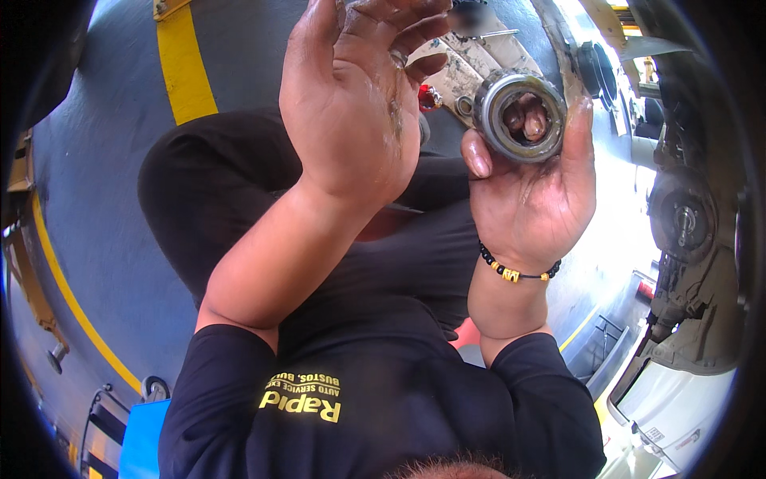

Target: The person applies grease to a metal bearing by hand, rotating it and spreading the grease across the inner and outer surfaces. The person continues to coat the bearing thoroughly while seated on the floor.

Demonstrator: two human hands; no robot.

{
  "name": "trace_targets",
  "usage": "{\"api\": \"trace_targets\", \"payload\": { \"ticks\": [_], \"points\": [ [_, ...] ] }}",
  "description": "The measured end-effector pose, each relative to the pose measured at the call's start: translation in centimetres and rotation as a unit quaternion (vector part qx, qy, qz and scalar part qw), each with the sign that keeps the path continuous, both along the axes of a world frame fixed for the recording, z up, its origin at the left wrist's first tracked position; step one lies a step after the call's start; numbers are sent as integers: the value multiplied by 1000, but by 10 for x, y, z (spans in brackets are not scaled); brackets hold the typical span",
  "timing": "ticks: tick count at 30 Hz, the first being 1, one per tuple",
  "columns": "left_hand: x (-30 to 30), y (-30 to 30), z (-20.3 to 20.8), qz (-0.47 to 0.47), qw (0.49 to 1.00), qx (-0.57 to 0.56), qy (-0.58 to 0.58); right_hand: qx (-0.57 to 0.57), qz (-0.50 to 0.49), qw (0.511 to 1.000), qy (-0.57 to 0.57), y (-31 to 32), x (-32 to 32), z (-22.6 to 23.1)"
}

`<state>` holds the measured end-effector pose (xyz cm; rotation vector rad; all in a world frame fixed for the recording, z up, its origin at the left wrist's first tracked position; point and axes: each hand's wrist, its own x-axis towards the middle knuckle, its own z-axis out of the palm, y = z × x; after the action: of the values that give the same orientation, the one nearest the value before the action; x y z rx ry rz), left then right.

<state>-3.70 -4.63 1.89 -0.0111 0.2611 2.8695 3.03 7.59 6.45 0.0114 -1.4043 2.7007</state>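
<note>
My left hand (351,120) is raised palm up with its fingers apart, holding nothing. Brownish grease is smeared over its palm and fingers. To its right, my right hand (531,203) grips a round metal bearing (489,112) with a wide central hole. The thumb lies against the near left side of the ring, and fingertips show through the hole. Grease coats the bearing's face and this hand too. A beaded bracelet (511,275) circles the right wrist.
Beyond the hands lies a dirty beige panel (451,72) with a thin metal tool (496,34) on it. A red part (429,97) is beside it. At right are a vehicle's round hub (685,215) and a black ring-shaped part (597,76). A blue box (145,435) stands lower left.
</note>
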Motion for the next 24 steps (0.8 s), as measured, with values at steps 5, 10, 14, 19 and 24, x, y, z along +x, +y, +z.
{"api": "trace_targets", "payload": {
  "ticks": [5,10,14,19,24],
  "points": [
    [4,6,4,-3,1000,-11,-7,8,-1,1000,13,5,2,6],
    [8,-1,14,-18,1000,8,19,32,23,999,37,9,2,3],
    [6,-3,4,-58,995,75,15,29,-11,998,63,9,-1,-3],
    [15,-10,7,-88,991,94,30,454,-244,848,124,23,-15,-45],
    [20,-4,2,-59,994,88,27,400,-170,892,122,-6,-19,-36]
  ]
}}
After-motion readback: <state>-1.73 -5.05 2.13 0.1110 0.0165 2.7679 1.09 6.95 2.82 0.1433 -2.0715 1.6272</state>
